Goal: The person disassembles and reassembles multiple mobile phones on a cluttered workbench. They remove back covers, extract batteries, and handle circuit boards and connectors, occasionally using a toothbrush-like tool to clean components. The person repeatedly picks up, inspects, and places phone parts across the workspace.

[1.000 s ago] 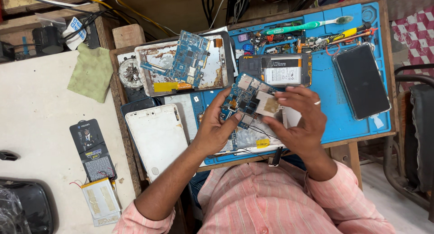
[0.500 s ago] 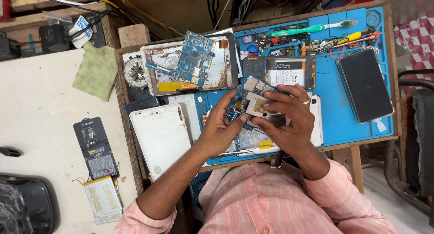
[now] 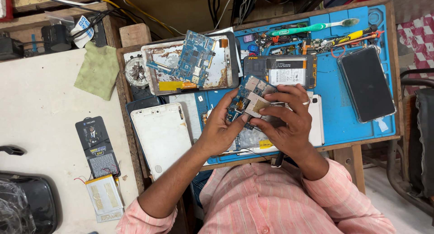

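Blue circuit board at frame centre is gripped by both the left hand and right hand, above a blue mat.

The circuit board held in both hands is blue with silver and tan shields. The work mat is bright blue. A second circuit board is blue too. The cloth is pale green, the toothbrush teal, the back cover white, the phone black. The shirt is pink with fine stripes.
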